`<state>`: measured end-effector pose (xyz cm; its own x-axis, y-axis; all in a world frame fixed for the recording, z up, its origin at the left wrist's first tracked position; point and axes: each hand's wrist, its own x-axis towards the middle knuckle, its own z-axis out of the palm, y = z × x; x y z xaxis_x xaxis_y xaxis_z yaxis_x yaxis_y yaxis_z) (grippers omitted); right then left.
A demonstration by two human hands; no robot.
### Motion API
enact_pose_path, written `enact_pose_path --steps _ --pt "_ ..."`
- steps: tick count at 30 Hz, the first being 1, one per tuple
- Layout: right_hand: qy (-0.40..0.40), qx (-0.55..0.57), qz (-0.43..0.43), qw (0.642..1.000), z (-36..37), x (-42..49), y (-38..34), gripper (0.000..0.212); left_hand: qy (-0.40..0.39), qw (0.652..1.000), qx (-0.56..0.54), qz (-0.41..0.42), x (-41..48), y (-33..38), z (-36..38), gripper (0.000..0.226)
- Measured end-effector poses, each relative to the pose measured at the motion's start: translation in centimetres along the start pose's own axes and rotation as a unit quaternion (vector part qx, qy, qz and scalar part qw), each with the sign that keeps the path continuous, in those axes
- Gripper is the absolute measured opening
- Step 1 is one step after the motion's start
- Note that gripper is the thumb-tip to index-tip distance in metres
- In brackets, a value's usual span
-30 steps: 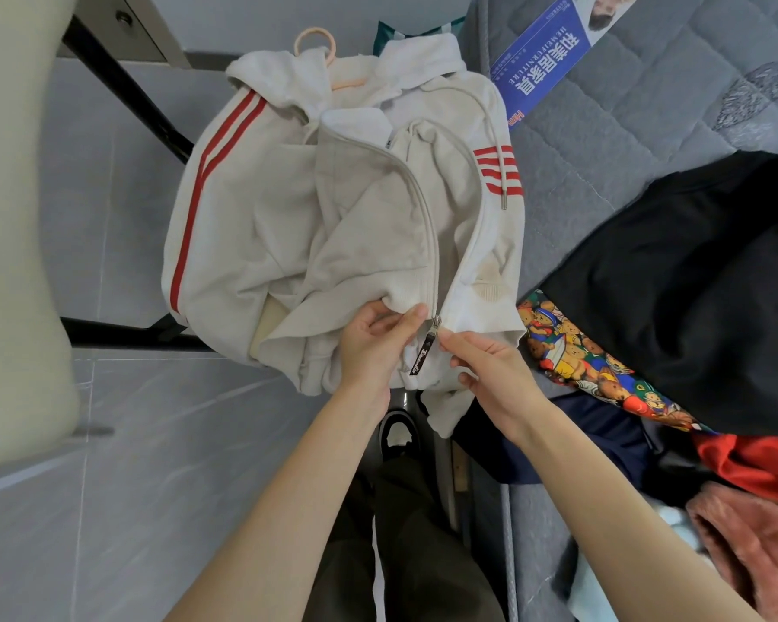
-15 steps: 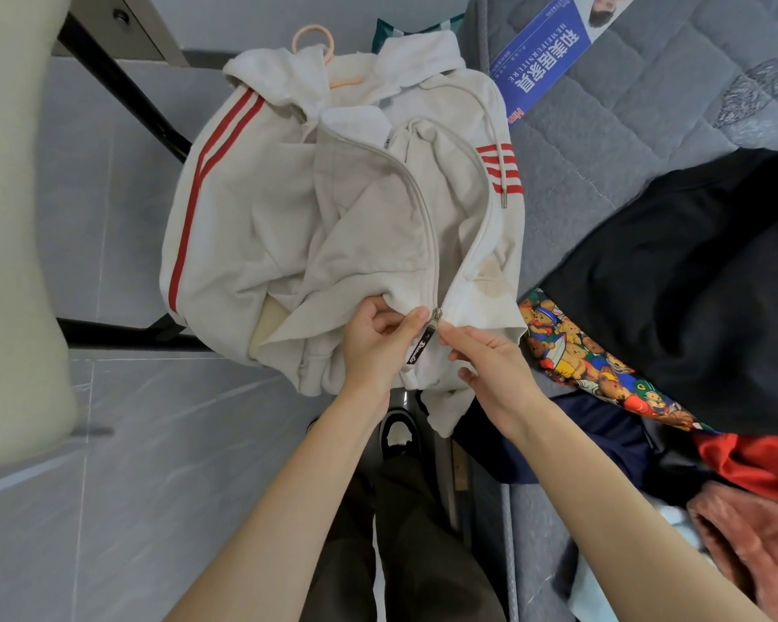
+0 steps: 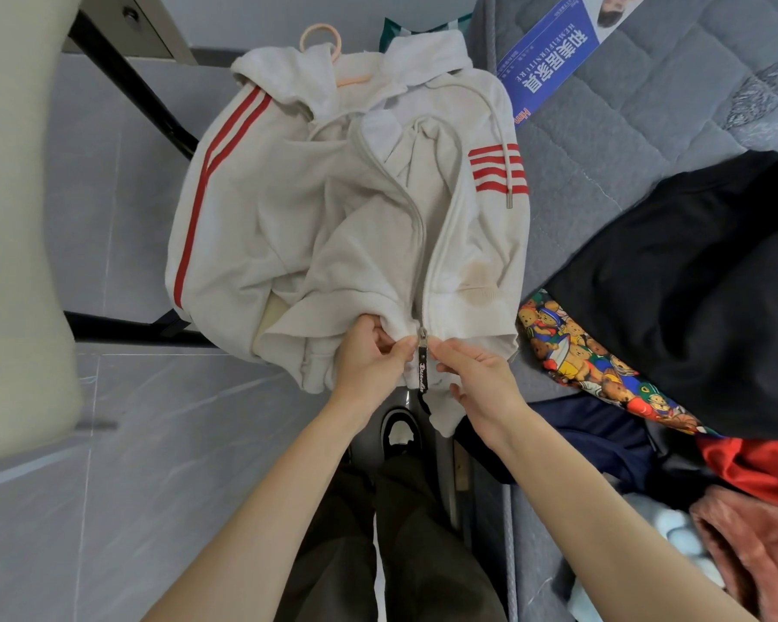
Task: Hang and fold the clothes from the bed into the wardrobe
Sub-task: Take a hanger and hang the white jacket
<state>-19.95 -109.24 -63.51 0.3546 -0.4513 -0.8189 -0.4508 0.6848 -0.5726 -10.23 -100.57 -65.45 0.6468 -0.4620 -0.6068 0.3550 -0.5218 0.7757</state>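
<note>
**Position.** The jacket (image 3: 333,217), off-white with red stripes, lies spread just beyond the fingers. Its right side is against the edge of the bed (image 3: 625,127). What bears its left side cannot be told. A pink hanger (image 3: 320,38) sits in the collar at the far end, with its hook clear of the cloth.

**Hands.** The left hand (image 3: 369,365) has its fingers (image 3: 403,347) curled, pinching the hem just left of the zip. The right hand (image 3: 481,379) has its fingers (image 3: 441,347) pinching the hem just right of it. The zip pull (image 3: 423,370) hangs between the two sets of fingertips, and the slider sits at the bottom of the track. Beyond the fingers the front is open all the way to the collar.

**Step in hand.** In my judgement the jacket is already on its hanger and the zip is being started at the hem. Whether the pin is seated in the slider cannot be seen.

**Next move.** One hand should hold the hem taut towards the person. The other should take the pull and run it away from the fingers, up the track, keeping the bunched left panel clear of the teeth.

**Remaining.** To the right of the fingers a black garment (image 3: 692,285), a bear-print piece (image 3: 580,347) and red (image 3: 760,469) and pink (image 3: 755,540) items wait on the bed. Most of the task is not yet done.
</note>
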Motion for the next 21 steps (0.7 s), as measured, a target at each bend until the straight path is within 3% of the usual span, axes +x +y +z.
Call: enact_pose_path --steps 5,12,18,21 --pt "0.014 -0.012 0.002 1.000 0.1 0.0 0.3 0.016 -0.003 0.996 -0.075 -0.045 -0.1 0.1 -0.1 0.017" --pt "0.008 -0.063 -0.076 0.995 -0.9 0.3 0.2 0.012 -0.118 0.963 -0.173 -0.171 1.0 0.9 -0.6 0.008" --pt "0.006 -0.057 -0.093 0.994 -1.0 0.5 0.3 0.009 -0.113 0.985 -0.079 -0.108 1.1 0.6 -0.5 0.012" --pt "0.005 -0.011 -0.081 0.997 -0.5 0.2 0.9 0.010 -0.095 0.992 0.075 -0.022 0.9 0.7 -0.6 0.007"
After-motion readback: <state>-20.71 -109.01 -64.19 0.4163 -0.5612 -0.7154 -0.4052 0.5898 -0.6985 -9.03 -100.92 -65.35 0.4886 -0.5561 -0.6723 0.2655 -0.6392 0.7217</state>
